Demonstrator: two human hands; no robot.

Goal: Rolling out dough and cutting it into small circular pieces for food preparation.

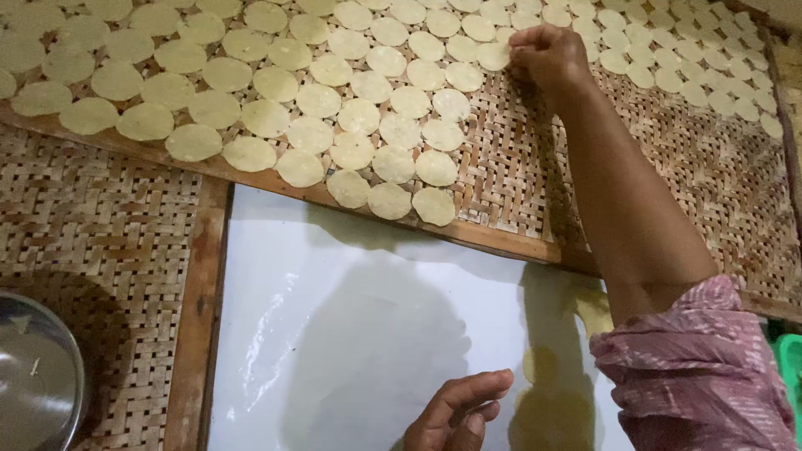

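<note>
Several thin pale yellow dough discs [359, 113] lie in rows on a woven bamboo tray [668, 159]. My right hand [547, 57] reaches far over the tray, fingers pinched at the edge of a disc [494, 55] at the end of a row. My left hand [458, 413] rests near the bottom of the view on a white plastic sheet [351, 317], fingers loosely curled and holding nothing. A couple of discs [541, 365] lie on the sheet in the shadow of my right arm.
A second woven tray with a wooden frame [100, 225] lies at the left under the sheet. A round metal lid or bowl [38, 376] sits at the bottom left corner. Something green [789, 359] shows at the right edge.
</note>
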